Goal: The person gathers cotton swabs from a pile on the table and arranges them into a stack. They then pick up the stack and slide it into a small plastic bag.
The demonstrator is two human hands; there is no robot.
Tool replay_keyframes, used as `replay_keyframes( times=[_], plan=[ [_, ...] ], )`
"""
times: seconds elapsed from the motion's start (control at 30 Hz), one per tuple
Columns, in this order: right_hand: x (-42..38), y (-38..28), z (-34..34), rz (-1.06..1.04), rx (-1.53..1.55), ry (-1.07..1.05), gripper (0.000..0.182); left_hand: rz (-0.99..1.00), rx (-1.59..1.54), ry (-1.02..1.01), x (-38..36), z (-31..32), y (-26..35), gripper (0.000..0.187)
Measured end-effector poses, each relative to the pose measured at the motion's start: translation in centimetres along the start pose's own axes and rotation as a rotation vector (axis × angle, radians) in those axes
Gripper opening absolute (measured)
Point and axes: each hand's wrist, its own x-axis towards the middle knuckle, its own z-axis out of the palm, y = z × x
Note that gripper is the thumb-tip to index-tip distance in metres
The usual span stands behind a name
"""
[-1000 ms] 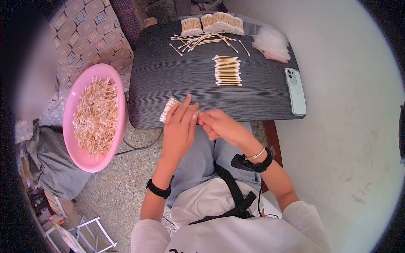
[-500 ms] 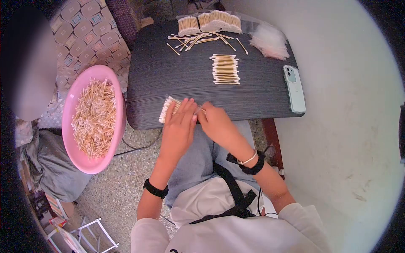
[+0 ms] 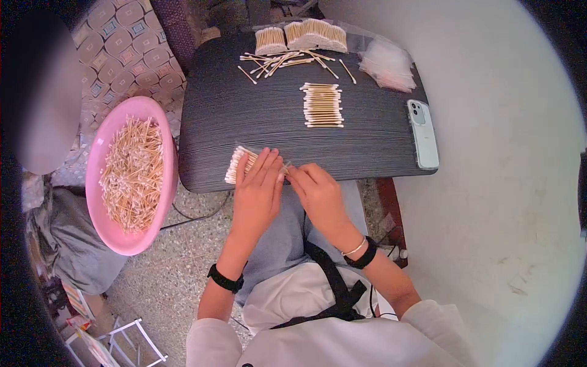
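Near the table's front edge lies a bundle of cotton swabs (image 3: 235, 164) in a clear plastic bag. Across its right part rests my left hand (image 3: 260, 178), fingers stretched out flat and pressing it down. At the right end of the bundle, my right hand (image 3: 315, 189) pinches the edge of the clear plastic bag (image 3: 286, 166); its fingertips almost meet the left hand. Farther back, a flat row of cotton swabs (image 3: 323, 105) lies side by side, apart from both hands. Part of the bagged bundle is hidden under my left fingers.
Loose cotton swabs (image 3: 284, 61) lie scattered before packed swab bundles (image 3: 315, 35) at the dark table's (image 3: 208, 116) back. Clear plastic bags (image 3: 388, 66) and a phone (image 3: 423, 134) are on the right. Left of the table stands a pink basin (image 3: 170, 177) full of swabs.
My right hand has shifted slightly down and turned, still pinching at the bag's end. My left hand stays flat on the bundle. The whole view has tilted slightly.
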Motion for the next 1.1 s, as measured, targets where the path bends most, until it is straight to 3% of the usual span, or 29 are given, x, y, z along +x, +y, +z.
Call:
replay_keyframes(
  times=[0.27, 0.37, 0.47, 0.5, 0.6, 0.7, 1.1],
  plan=[
    [0.9, 0.6, 1.7, -0.063, 0.061, 0.092, 0.024, 0.023, 0.022, 0.009, -0.1, -0.1, 0.2, 0.039],
    [1.6, 1.2, 1.3, 0.109, 0.266, -0.036, 0.023, 0.008, 0.041, 0.035, 0.0, -0.2, 0.3, 0.039],
    [2.8, 2.9, 0.7, 0.248, 0.664, -0.094, 0.02, -0.023, 0.017, 0.165, 0.2, 1.3, 0.2, 0.037],
    [3.4, 2.7, -0.2, 0.307, 0.644, -0.148, 0.018, -0.021, 0.016, 0.184, 0.3, 1.4, 0.3, 0.036],
    [4.9, 3.8, -0.8, 0.121, 0.576, -0.294, 0.017, -0.027, 0.005, 0.224, 0.3, 1.7, 0.4, 0.034],
    [5.5, 4.5, -0.9, 0.072, 0.545, -0.371, 0.013, -0.049, -0.012, 0.23, 0.5, 1.8, 0.2, 0.033],
    [4.4, 4.4, -1.2, 0.121, 0.573, -0.334, 0.015, -0.089, -0.164, 0.227, 0.8, 1.3, -0.3, 0.025]
  ],
)
